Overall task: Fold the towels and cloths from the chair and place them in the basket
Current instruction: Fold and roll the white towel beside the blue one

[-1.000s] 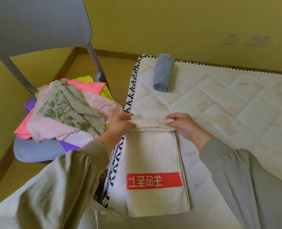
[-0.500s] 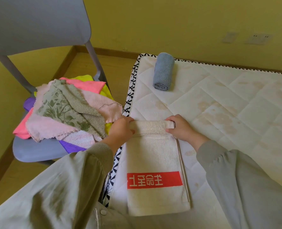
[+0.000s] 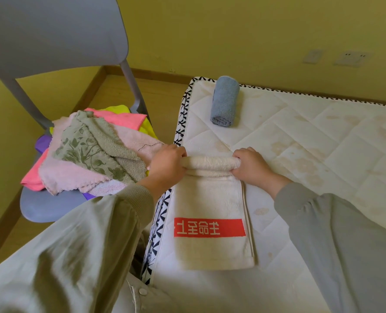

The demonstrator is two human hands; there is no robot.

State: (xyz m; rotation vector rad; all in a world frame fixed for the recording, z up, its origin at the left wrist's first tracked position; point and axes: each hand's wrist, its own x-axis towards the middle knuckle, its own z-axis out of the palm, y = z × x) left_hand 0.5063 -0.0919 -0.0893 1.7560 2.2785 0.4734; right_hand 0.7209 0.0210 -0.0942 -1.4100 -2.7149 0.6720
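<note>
On the mattress (image 3: 311,143) edge, I watch two hands roll a cream towel (image 3: 210,199).
Left hand (image 3: 165,164) and right hand (image 3: 250,166) each curl around one end of the roll, gripping it. A second ago that far end was a thin, flat fold; now it is a thicker tube. The rest lies flat toward me, red band up. A rolled blue towel (image 3: 224,101) lies at the far corner, and loose cloths (image 3: 92,150) are heaped on the grey chair (image 3: 40,206) at left.
</note>
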